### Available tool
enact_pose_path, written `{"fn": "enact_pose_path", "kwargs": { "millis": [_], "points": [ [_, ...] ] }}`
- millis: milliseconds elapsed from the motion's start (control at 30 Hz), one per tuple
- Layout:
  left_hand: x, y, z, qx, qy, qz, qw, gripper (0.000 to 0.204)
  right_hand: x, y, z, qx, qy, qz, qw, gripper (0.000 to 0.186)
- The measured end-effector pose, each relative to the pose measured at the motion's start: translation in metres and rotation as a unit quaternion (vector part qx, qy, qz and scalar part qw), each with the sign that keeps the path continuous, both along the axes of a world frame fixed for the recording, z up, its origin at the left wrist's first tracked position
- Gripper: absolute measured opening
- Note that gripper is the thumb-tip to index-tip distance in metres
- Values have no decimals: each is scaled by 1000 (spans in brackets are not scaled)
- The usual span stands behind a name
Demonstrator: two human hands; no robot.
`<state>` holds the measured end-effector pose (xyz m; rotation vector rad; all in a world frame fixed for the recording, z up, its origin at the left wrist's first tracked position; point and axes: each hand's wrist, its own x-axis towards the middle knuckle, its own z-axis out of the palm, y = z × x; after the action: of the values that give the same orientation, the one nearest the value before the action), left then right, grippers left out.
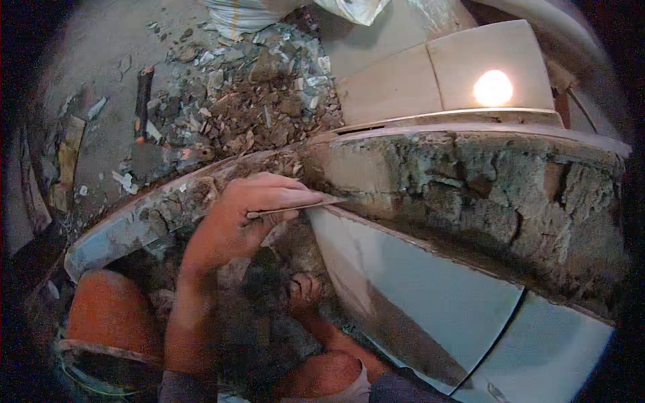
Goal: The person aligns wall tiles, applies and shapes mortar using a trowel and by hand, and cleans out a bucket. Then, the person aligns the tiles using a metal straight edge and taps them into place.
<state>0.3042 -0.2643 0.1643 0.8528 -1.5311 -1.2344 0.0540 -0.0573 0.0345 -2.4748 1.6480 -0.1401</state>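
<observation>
Near the middle, my left hand (259, 201) is closed, fingers above and thumb below, on a thin flat piece (295, 207) seen nearly edge-on. Its pointed end reaches the upper corner of a pale tile panel (410, 275); whether it is a blade or a shard I cannot tell. Lower down, in shadow, my right hand (306, 292) is curled into a fist beside the panel's left edge; what it holds, if anything, is hidden. A rough mortar face (470, 181) rises behind the panel, with a dark gap between them.
Broken rubble (262, 101) lies heaped beyond the ledge (127, 228). A dark-handled hammer (144, 101) rests at its left. An orange bucket (111, 312) stands at lower left. Pale tiles (396, 80) with a bright reflection and white sacks (248, 13) are at the back.
</observation>
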Motion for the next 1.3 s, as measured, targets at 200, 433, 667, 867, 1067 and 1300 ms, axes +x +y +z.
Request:
{"fn": "enact_pose_path", "kwargs": {
  "millis": [200,433,667,867,1067,1300],
  "points": [
    [-31,20,-40,5,-24,40,999,32,-4,6,-9,-7,-90,12,996,27],
    [-35,15,-45,22,28,-1,999,26,-7,10,-12,-10,-43,23,999,24],
    [-13,22,-47,42,-74,109,990,21,-7,13,-20,0,-123,-41,991,17],
    [-34,27,-48,63,-90,57,992,22,-14,16,-24,16,-116,-27,993,16],
    [1,66,-30,162,-169,246,941,30,-7,7,-5,-2,-67,24,997,19],
    [8,130,-48,320,-341,325,822,50,-2,5,1,-37,-97,-5,995,27]
  ]
}}
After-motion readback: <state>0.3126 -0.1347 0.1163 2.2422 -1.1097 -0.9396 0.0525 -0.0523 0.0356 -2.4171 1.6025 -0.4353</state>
